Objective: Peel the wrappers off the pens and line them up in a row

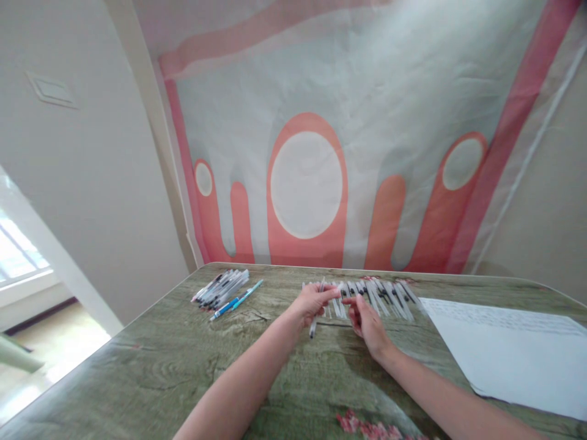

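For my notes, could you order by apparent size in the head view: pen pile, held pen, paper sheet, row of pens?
1. Paper sheet, which reaches nearest the camera
2. Row of pens, partly hidden
3. Pen pile
4. Held pen

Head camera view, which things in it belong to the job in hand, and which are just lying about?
In the job, judging by the hands:
Pen, held in the left hand
Row of pens, beside the right hand

Apparently just lying about:
Heap of pens, away from both hands
Blue pen and turquoise pen, by the heap
White paper
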A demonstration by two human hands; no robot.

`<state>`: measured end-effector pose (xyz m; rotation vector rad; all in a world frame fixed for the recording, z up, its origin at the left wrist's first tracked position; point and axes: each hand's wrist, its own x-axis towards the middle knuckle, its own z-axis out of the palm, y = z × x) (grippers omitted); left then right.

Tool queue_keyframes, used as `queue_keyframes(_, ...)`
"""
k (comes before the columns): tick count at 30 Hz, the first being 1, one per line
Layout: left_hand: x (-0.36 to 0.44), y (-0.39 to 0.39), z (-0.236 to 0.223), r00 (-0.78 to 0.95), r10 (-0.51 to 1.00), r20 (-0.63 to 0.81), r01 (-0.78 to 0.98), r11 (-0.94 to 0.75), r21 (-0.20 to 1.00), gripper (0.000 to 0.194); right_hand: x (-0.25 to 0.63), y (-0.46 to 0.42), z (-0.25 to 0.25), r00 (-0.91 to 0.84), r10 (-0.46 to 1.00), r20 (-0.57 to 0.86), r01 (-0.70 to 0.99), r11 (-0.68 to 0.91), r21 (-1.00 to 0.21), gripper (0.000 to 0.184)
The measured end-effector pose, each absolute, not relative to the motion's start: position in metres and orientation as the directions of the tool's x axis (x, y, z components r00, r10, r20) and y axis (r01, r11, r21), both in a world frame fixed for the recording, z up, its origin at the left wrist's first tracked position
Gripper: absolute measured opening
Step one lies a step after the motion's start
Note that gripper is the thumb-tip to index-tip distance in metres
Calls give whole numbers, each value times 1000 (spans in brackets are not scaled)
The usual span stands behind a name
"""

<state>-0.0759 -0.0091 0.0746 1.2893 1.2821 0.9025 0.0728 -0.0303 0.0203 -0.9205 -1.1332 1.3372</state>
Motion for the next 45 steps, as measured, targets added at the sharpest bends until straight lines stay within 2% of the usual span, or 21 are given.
queue_keyframes(3,-110,13,73,-35,991,125,445,-97,890,38,72,-28,17,-112,991,78,-256,47,-966,44)
queue_keyframes(5,-132,27,66,-138,966,219,676,-70,733,33,72,-27,16,-126,987,97,-256,62,-965,44)
queue_keyframes(7,-149,36,56,-222,948,228,808,48,588,28,71,-26,15,-141,982,124,-260,84,-962,44)
queue_keyframes(11,-157,47,35,-334,931,150,881,252,400,26,70,-26,14,-154,978,138,-262,95,-961,42)
queue_keyframes(18,-142,50,25,-291,937,194,940,242,242,31,71,-27,13,-148,981,129,-254,88,-963,40)
queue_keyframes(27,-145,47,26,-315,938,145,921,265,287,44,70,-27,14,-152,980,130,-251,89,-964,39)
queue_keyframes(33,-155,48,24,-302,947,109,917,257,305,34,70,-27,13,-141,981,134,-237,98,-967,39)
queue_keyframes(45,-152,47,33,-253,963,96,898,196,395,30,70,-27,15,-149,979,138,-221,103,-970,40)
